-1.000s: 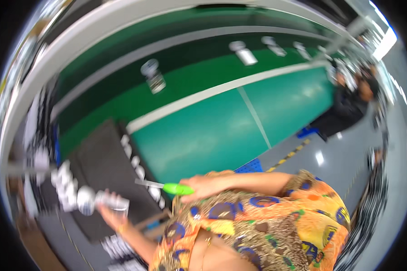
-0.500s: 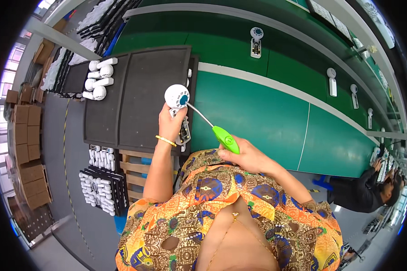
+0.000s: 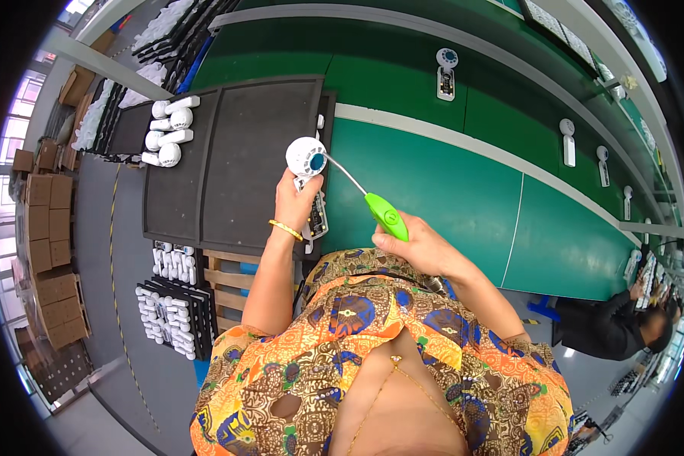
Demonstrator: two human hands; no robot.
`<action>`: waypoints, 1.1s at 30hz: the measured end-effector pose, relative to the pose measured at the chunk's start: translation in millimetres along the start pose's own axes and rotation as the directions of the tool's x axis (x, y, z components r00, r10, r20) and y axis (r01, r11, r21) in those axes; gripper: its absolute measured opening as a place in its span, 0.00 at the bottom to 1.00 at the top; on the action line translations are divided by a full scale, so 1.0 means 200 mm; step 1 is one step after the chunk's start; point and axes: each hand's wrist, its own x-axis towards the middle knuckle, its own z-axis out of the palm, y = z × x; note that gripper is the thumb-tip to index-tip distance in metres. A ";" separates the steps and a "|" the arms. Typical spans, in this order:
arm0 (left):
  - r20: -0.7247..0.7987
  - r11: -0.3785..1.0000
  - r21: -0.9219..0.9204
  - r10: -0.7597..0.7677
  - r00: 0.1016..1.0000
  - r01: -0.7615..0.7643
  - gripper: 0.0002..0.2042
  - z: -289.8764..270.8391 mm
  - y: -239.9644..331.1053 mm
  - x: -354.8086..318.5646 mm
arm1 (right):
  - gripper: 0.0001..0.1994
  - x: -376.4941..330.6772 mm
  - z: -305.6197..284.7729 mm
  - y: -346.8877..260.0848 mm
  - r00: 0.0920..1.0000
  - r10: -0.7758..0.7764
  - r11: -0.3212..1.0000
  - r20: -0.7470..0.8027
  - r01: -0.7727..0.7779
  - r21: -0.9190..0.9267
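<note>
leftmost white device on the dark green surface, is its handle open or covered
Open: on the leftmost white device, the handle shows a dark inside with small parts in a white rim.

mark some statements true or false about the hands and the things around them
1. The left hand holds a white round-headed device. True.
2. The right hand holds a green-handled tool. True.
3. The tool points away from the device. False: its thin end points toward the device.
4. The left hand's wrist is bare. False: it wears a yellow bracelet.
5. More white devices lie together left of the left hand. True.
</note>
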 end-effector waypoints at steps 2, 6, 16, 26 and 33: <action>0.004 1.000 0.019 0.021 1.000 -0.021 0.15 0.00 -0.01 0.01 | 0.17 -0.01 -0.01 0.00 1.000 0.016 1.000 -0.006 -0.015 0.014; 0.025 0.997 0.058 0.055 0.998 -0.057 0.12 0.01 -0.01 0.02 | 0.21 -0.04 0.00 -0.03 0.992 0.090 0.994 0.094 -0.083 -0.076; 0.056 0.992 0.113 0.040 0.998 -0.046 0.11 0.04 0.04 -0.05 | 0.17 -0.06 -0.02 0.03 0.999 0.048 0.999 0.022 -0.047 -0.011; 0.205 0.976 -0.169 -0.104 0.973 0.140 0.09 0.00 0.06 0.05 | 0.18 -0.03 -0.06 0.05 0.995 0.009 0.996 0.097 -0.001 -0.085; 0.391 0.915 -0.213 -0.241 0.888 0.343 0.11 0.03 0.04 0.09 | 0.19 -0.01 0.03 0.45 0.939 -0.201 0.960 0.280 0.245 -0.132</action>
